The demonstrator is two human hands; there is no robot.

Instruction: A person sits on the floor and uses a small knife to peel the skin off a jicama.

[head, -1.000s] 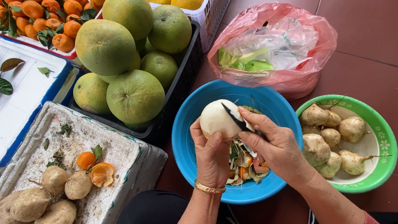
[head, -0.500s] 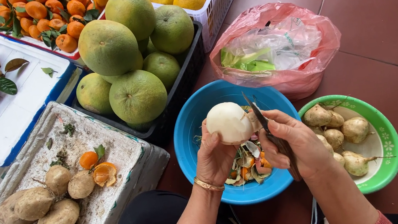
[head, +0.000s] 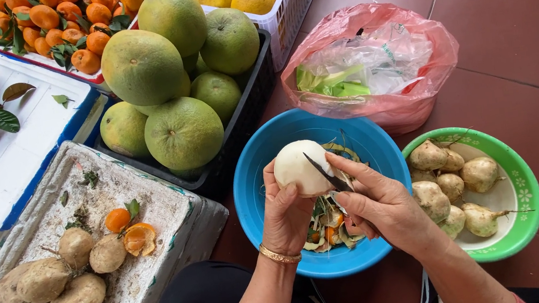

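At nine o'clock from my hands, on the white foam box (head: 153, 207), lie brown unpeeled roots (head: 46, 282) and a small orange (head: 117, 219). At eleven o'clock sit big green pomelos (head: 184, 133) in a black crate (head: 248, 116).

My left hand (head: 287, 214) is cupped tight around the white peeled root (head: 299, 166), over the blue bowl (head: 252, 181). I think I should hold it snug and turn it a little at a time. My thumb should stay away from the blade.

My right hand (head: 386, 209) grips the small knife (head: 327, 173). The blade lies on the root's right side. I think short, thin cuts are best, so the peel drops onto the scraps (head: 323, 224) in the bowl.

At three o'clock is the green bowl (head: 527, 209) of roots (head: 452, 185). At one o'clock is a pink bag (head: 435, 49).
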